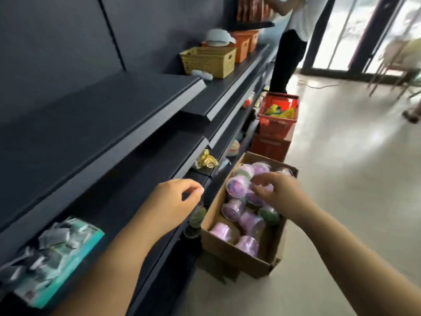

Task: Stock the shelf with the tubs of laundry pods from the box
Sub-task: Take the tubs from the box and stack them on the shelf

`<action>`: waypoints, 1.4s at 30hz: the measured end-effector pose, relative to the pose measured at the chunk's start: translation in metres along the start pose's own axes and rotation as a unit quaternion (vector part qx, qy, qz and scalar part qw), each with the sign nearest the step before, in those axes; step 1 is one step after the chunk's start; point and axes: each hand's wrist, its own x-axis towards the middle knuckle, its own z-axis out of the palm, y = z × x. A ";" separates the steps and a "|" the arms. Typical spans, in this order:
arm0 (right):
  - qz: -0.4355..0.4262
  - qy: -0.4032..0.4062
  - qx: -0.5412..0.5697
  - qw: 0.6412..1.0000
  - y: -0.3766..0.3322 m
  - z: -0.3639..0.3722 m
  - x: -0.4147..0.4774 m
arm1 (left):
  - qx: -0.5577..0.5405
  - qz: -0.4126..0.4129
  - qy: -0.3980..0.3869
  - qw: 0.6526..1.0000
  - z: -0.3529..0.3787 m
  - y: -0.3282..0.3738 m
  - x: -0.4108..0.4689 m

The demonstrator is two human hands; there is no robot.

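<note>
A brown cardboard box [215, 245] stands on the floor beside the dark shelving. It holds several clear tubs of laundry pods [235, 187], most pink or purple, one green [268, 214]. My right hand [276, 191] reaches into the box with spread fingers resting on the tubs near the middle, gripping none that I can see. My left hand [176, 198] hovers over the edge of a lower shelf [127, 197], fingers loosely curled, holding nothing. Two green tubs [197, 218] stand on a low shelf just left of the box.
A teal box of sachets [57, 254] sits on the shelf at the lower left. Yellow [208, 61] and orange baskets [242, 44] stand on a higher shelf. A red shopping basket [279, 115] sits on an orange crate beyond the box. Another person [288, 42] stands at the far shelf.
</note>
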 end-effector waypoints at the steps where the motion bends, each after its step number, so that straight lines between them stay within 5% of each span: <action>1: 0.038 -0.003 0.001 0.999 0.028 -0.004 -0.004 | -0.003 0.001 -0.019 1.000 0.024 0.009 0.010; 7: 0.187 -0.059 0.018 0.980 0.150 0.008 -0.010 | -0.037 -0.080 -0.132 0.987 0.136 0.020 0.047; 20: 0.366 -0.189 0.025 0.911 0.252 0.071 0.083 | -0.046 -0.244 -0.281 0.927 0.249 -0.069 0.171; 28: 0.412 -0.190 0.054 0.889 0.321 0.128 0.189 | -0.111 -0.350 -0.252 0.895 0.321 -0.116 0.278; 33: 0.389 -0.083 0.053 0.916 0.378 0.161 0.259 | -0.133 -0.416 -0.219 0.873 0.383 -0.144 0.330; 35: 0.327 -0.057 0.006 0.943 0.395 0.156 0.290 | -0.175 -0.483 -0.174 0.840 0.407 -0.150 0.351; 38: 0.228 -0.098 -0.062 0.967 0.418 0.149 0.334 | -0.273 -0.593 -0.127 0.747 0.440 -0.154 0.371; 40: 0.222 -0.179 -0.078 0.955 0.430 0.151 0.355 | -0.353 -0.641 -0.111 0.673 0.456 -0.153 0.379; 42: 0.253 -0.249 -0.083 0.931 0.443 0.156 0.362 | -0.398 -0.647 -0.101 0.642 0.467 -0.152 0.381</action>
